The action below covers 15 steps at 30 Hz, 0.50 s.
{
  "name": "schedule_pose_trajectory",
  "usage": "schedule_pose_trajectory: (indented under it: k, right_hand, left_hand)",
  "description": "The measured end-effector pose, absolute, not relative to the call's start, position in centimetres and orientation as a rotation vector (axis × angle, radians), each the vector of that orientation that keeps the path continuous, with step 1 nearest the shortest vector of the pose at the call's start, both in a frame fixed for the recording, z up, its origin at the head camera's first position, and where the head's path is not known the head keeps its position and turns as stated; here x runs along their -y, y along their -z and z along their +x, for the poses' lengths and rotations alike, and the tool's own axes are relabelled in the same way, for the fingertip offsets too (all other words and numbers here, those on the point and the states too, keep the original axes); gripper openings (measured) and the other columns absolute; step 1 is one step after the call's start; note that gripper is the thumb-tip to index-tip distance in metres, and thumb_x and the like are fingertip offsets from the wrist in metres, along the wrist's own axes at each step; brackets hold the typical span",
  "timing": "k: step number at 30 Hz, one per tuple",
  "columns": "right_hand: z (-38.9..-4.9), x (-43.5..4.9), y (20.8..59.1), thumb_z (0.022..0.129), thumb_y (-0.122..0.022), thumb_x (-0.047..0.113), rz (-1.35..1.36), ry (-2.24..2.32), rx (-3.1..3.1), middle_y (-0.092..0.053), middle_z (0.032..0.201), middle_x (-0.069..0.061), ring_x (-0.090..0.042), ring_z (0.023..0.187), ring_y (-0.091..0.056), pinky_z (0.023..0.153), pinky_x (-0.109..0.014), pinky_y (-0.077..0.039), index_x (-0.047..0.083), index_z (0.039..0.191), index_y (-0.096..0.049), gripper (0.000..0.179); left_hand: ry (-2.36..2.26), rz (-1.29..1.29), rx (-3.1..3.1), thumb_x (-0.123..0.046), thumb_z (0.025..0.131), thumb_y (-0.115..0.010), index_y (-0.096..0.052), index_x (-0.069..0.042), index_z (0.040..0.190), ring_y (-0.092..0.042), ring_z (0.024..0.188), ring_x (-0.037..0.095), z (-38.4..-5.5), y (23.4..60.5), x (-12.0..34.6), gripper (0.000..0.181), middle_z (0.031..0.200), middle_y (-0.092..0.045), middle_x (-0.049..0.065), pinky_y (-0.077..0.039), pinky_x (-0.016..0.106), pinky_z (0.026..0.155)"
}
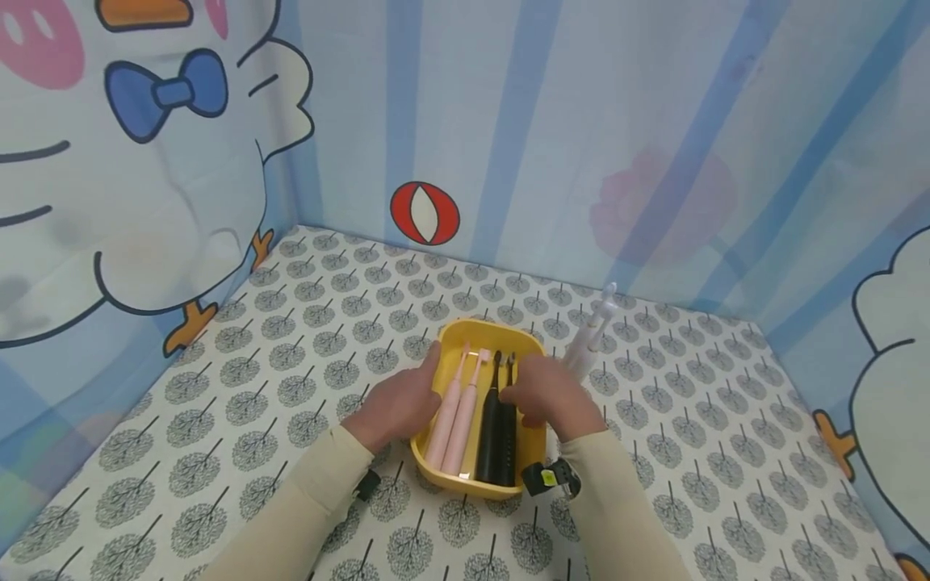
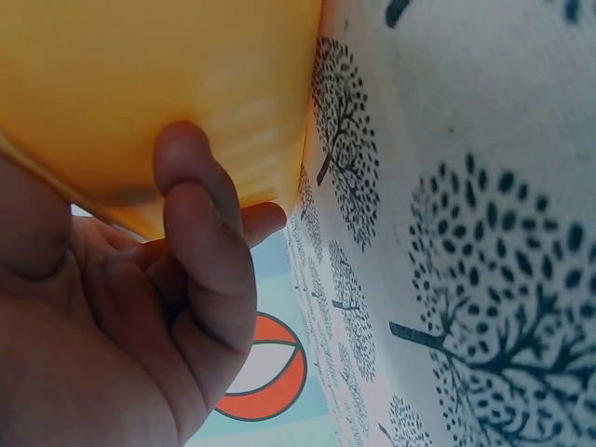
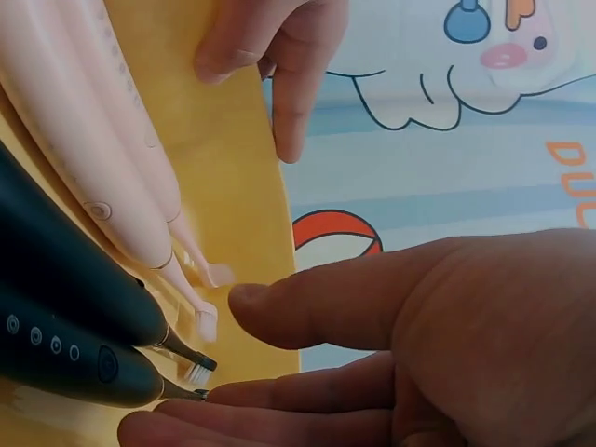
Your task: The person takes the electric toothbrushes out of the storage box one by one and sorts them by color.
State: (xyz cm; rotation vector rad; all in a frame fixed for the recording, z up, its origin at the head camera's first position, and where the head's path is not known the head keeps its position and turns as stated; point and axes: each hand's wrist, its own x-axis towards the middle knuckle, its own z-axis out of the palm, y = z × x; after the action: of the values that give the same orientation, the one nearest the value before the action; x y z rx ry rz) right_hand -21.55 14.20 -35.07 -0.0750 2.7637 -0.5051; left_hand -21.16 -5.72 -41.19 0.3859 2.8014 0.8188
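A yellow plastic bin point(image 1: 487, 329) holds two pink electric toothbrushes point(image 1: 459, 428) on its left side and two black electric toothbrushes point(image 1: 491, 436) on its right. My left hand point(image 1: 403, 406) grips the bin's left wall, thumb over the rim; in the left wrist view its fingers point(image 2: 209, 242) bend against the outer side. Inside the right part of the bin, my right hand point(image 1: 555, 394) is at the heads of the black brushes. The right wrist view shows that hand's thumb point(image 3: 317, 303) apart from its extended fingers, with nothing visibly pinched between them.
Just beyond my right hand, pale white toothbrushes point(image 1: 590, 332) lie outside the bin on the tree-print cloth point(image 1: 305, 428). A cartoon-print curtain point(image 1: 465, 121) rises along the back and both sides.
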Motion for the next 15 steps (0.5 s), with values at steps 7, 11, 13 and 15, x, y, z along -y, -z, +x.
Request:
schedule_pose_trajectory:
  k: [7, 11, 13, 15]
  right_hand:
    - [-21.71, -13.87, 35.22, 0.083, -0.068, 0.011, -0.067, 0.509, -2.749, -0.060, 0.068, -0.009, -0.021, 0.057, -0.059, 0.051, -0.028, -0.049, 0.003, 0.077, -0.063, 0.011]
    - [-21.86, -13.70, 35.16, 0.080, -0.068, 0.007, -0.083, 0.489, -2.734, -0.062, 0.071, -0.010, -0.022, 0.058, -0.060, 0.051, -0.029, -0.049, 0.001, 0.080, -0.065, 0.006]
    - [-21.94, -13.57, 35.20, 0.080, -0.069, 0.007, -0.078, 0.464, -2.720, -0.063, 0.073, -0.011, -0.023, 0.058, -0.060, 0.051, -0.029, -0.049, 0.002, 0.080, -0.066, 0.006]
    - [-21.98, -13.45, 35.28, 0.080, -0.070, 0.007, -0.077, 0.436, -2.710, -0.064, 0.074, -0.011, -0.023, 0.059, -0.061, 0.051, -0.030, -0.050, 0.002, 0.080, -0.066, 0.006]
  left_hand:
    - [-0.791, 0.391, -2.811, -0.018, 0.098, -0.044, 0.003, -0.009, 0.156, -0.052, 0.051, 0.019, -21.23, 41.14, 5.65, 0.076, 0.069, -0.055, 0.003, -0.044, 0.034, 0.048]
    - [-0.800, 0.381, -2.808, -0.018, 0.098, -0.044, 0.004, -0.010, 0.156, -0.052, 0.051, 0.019, -21.27, 41.16, 5.64, 0.076, 0.071, -0.055, 0.003, -0.043, 0.034, 0.048]
    - [-0.807, 0.374, -2.802, -0.019, 0.098, -0.044, 0.004, -0.010, 0.156, -0.052, 0.051, 0.019, -21.25, 41.21, 5.66, 0.077, 0.071, -0.055, 0.003, -0.044, 0.034, 0.048]
    - [-0.812, 0.370, -2.796, -0.019, 0.098, -0.044, 0.004, -0.010, 0.156, -0.052, 0.051, 0.019, -21.21, 41.27, 5.68, 0.077, 0.071, -0.055, 0.003, -0.044, 0.034, 0.048]
